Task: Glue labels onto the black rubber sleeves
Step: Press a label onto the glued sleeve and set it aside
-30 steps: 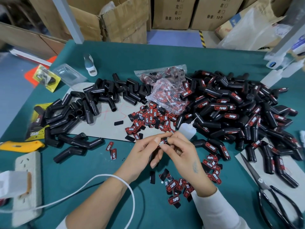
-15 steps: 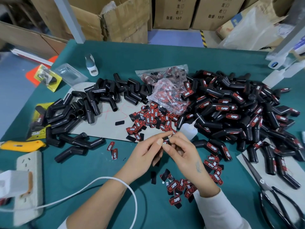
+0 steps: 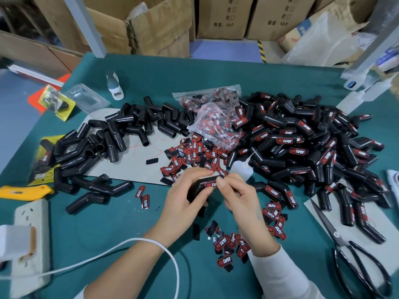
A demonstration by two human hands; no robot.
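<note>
The left hand (image 3: 183, 203) grips a bent, glossy black rubber sleeve (image 3: 199, 187) above the green felt surface (image 3: 129, 229); the right hand (image 3: 239, 197) pinches its red-and-black label (image 3: 210, 184), fingertips hiding the label's end.

unlabelled sleeves (image 3: 112, 145) left, labelled sleeves (image 3: 302, 147) right

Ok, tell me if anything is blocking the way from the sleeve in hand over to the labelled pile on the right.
Nothing visible blocks it. The left hand grips the sleeve while the right hand presses its label. Only the small glue bottle and flat loose labels lie toward the labelled pile, low enough to pass over.
</note>
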